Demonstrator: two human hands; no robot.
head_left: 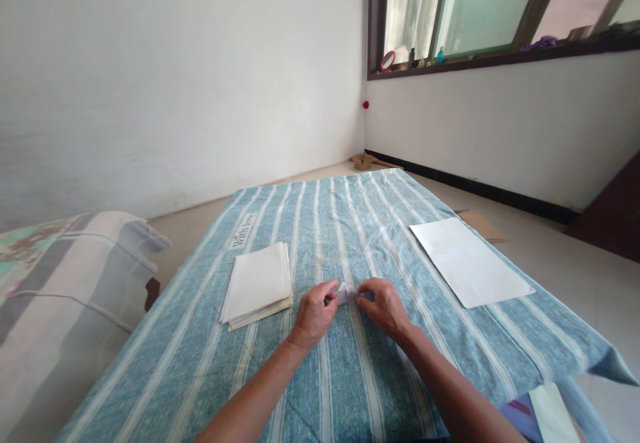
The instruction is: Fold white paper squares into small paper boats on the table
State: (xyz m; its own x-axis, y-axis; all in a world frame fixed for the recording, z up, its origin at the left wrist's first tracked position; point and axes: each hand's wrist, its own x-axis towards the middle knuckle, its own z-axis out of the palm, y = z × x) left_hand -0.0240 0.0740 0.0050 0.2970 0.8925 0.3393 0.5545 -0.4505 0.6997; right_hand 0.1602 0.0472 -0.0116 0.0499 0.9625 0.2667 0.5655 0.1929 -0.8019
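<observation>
You sit at a low desk covered by a blue-and-white striped cloth (345, 229), set in the corner of a white-walled room under a dark-framed window (500, 9). On the cloth lie one stack of cream paper sheets (259, 284) to your left and one single flat white sheet (469, 261) to your right, both well clear of your hands. Your left hand (314, 313) and right hand (383, 306) each pinch one small folded white paper piece (347, 293) between their fingertips at the desk's middle.
</observation>
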